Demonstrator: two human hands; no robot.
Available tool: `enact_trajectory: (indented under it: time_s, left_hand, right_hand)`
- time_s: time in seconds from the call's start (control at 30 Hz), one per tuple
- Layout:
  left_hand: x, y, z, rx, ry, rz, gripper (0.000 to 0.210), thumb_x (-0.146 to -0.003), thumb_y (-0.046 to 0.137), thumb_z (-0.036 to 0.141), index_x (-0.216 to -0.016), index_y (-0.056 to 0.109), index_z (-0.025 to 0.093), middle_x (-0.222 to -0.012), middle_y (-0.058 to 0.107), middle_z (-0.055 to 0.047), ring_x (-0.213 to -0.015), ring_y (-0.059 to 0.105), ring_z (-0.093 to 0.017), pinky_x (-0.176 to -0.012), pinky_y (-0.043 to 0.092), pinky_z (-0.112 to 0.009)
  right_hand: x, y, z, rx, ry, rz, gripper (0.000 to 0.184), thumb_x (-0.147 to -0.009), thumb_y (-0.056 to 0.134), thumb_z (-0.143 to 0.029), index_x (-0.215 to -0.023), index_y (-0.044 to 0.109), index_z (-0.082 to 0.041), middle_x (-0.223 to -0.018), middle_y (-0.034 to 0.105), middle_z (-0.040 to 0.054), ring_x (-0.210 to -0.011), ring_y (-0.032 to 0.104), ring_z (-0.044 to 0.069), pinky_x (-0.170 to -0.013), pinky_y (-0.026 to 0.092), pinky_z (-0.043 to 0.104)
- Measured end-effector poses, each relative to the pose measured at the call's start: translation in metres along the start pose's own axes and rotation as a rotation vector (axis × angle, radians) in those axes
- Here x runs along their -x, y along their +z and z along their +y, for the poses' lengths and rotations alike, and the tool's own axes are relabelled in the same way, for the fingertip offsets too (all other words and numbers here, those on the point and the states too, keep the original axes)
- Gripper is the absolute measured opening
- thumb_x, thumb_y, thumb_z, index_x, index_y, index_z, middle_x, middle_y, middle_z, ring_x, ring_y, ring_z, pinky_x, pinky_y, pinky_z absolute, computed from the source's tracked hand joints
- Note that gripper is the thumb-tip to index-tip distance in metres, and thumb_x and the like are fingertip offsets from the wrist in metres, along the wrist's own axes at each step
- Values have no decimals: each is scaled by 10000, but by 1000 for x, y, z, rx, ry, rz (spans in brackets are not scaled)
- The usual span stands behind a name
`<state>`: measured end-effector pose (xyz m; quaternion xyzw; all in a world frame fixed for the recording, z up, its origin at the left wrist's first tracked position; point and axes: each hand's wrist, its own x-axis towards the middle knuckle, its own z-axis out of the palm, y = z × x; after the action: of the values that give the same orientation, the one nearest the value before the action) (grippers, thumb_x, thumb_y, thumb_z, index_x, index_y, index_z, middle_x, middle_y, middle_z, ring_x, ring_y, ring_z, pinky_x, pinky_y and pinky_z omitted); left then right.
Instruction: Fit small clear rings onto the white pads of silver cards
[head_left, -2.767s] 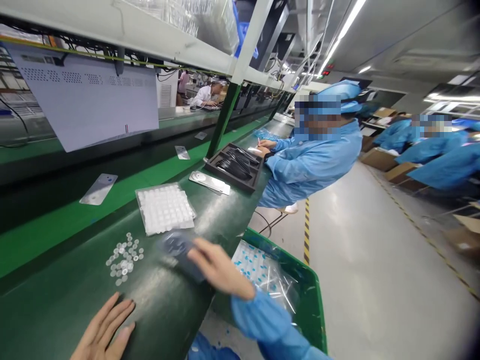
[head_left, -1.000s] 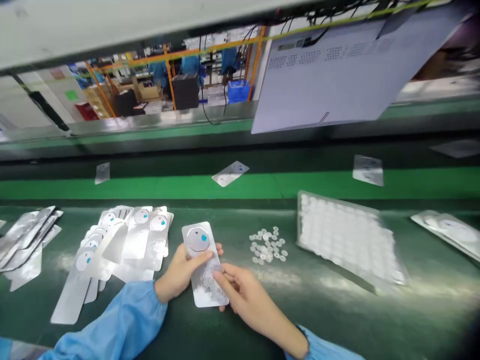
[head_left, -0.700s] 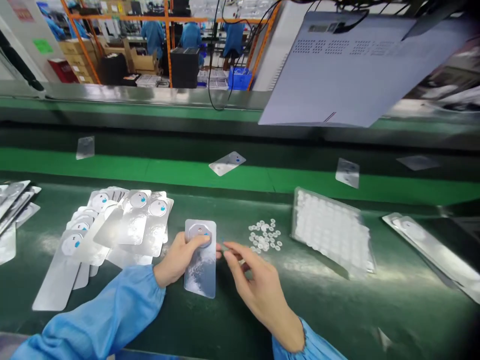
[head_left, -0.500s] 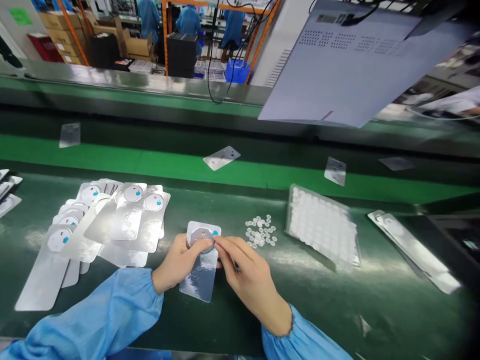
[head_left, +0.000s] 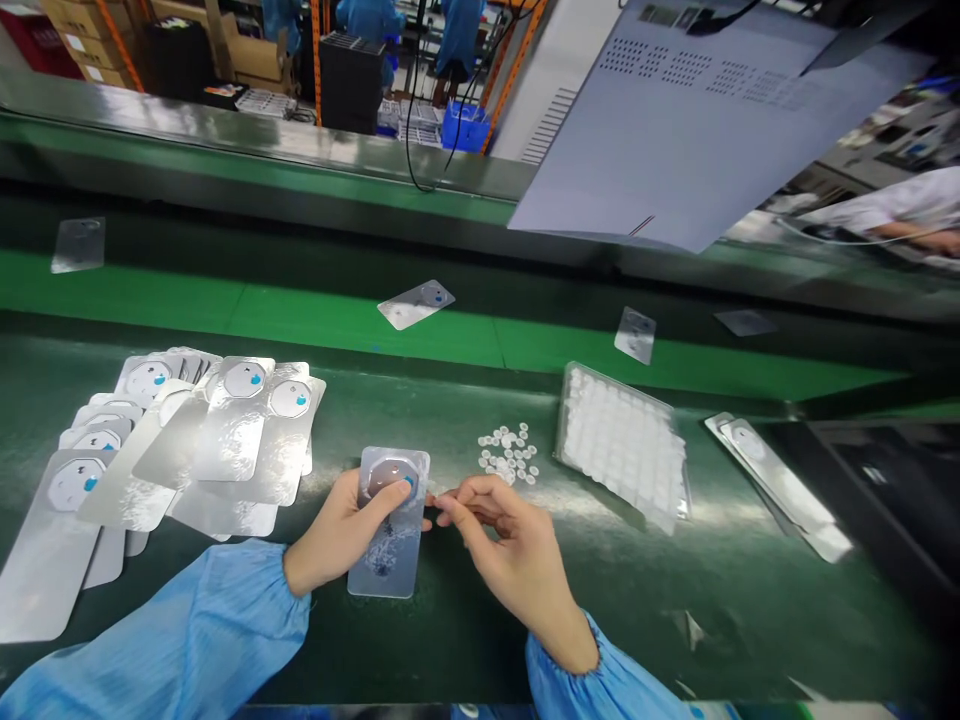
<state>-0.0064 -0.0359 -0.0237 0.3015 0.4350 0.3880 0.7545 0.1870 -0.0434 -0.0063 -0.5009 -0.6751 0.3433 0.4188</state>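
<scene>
My left hand [head_left: 349,530] grips a silvery rectangular plate [head_left: 386,560] with rounded corners, its thumb resting beside a blue dot near the round patch at the top. Just off the plate's right edge, my right hand [head_left: 510,545] is closed in a pinch between thumb and forefinger; whatever lies between the fingertips is too small to make out. Beyond the right hand lies a loose scatter of small clear rings [head_left: 510,452]. A pile of similar silvery plates [head_left: 232,430] with round patches and blue dots overlaps to the left of my left hand.
A clear tray of white round pieces [head_left: 622,440] stands right of the rings. Farther right lie long silvery plates [head_left: 780,485] beside a dark box. Single plates [head_left: 416,304] rest on the green belt [head_left: 315,305] behind. A grey panel [head_left: 637,140] hangs overhead at right.
My right hand has drawn back from the plate's blue dot to just beyond its right edge, still pinched. My left hand keeps its hold. The whole view has shifted slightly.
</scene>
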Motion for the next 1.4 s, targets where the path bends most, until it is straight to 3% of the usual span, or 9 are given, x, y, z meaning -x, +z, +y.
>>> enact_trajectory:
  time_s: [0.07,0.2,0.57,0.73,0.93,1.07,1.13,1.23,1.4]
  left_hand:
    - [1,1,0,10,-11,5,426,-799,816,507,-996,687,152,-884,786,-74,-771,779,-251,-728,625,-328]
    - [3,4,2,-52,23,21,375,-796,817,467,-980,684,168,-840,758,-40,-755,746,-226,-678,591,-292]
    - [3,3,0,-302,227,-20,298,-927,660,431,-800,650,162,-731,612,3,-679,546,-143,-628,444,-233]
    - [1,1,1,-260,207,0,270,-896,703,424,-879,701,155,-777,673,-11,-710,596,-154,-648,479,-233]
    - [-1,0,5,-68,31,-11,405,-829,780,496,-1011,747,136,-988,779,-98,-817,746,-248,-743,589,-320]
    - [0,2,5,-44,1,-8,446,-816,804,486,-1084,749,134,-1123,782,-140,-886,782,-289,-773,616,-343]
    - [0,1,6,-40,-11,7,453,-806,814,482,-1093,745,138,-1152,779,-149,-905,785,-309,-763,625,-354]
    - [0,-1,10,-69,-30,16,523,-777,835,489,-1150,720,142,-1248,748,-167,-941,783,-340,-790,638,-400]
    - [-4,-5,18,-461,44,114,657,-734,842,537,-1239,691,144,-1280,737,-160,-1121,725,-381,-978,589,-468]
  right_hand:
    - [3,1,1,65,-59,-48,54,-1026,583,-251,-1019,630,-226,-782,759,11,-643,746,156,-592,599,226]
    - [3,7,4,344,-282,-88,355,-1047,492,-158,-1356,640,-251,-1009,796,65,-759,770,185,-680,644,289]
    - [-1,15,4,519,-377,-116,268,-1061,499,-171,-1198,729,-149,-979,792,109,-762,765,212,-713,645,317]
    - [-7,18,-1,404,-251,-126,286,-1082,451,-283,-1091,720,-185,-838,736,80,-691,707,193,-652,593,300]
    - [-2,-1,0,-205,277,-111,350,-1015,568,-496,-855,627,-191,-620,639,4,-433,529,111,-406,445,223]
    - [6,-10,1,-228,352,-102,388,-963,626,-556,-882,666,-179,-648,669,27,-473,557,119,-436,475,226]
    - [14,-29,2,-203,379,-89,411,-938,646,-583,-899,683,-176,-646,679,34,-473,569,128,-436,483,235]
    - [45,-92,15,-150,490,74,422,-859,736,-592,-918,699,-176,-656,694,51,-453,584,148,-408,480,256]
    - [157,-193,63,24,640,502,497,-765,692,-747,-777,675,-251,-507,571,19,-318,436,135,-334,377,290]
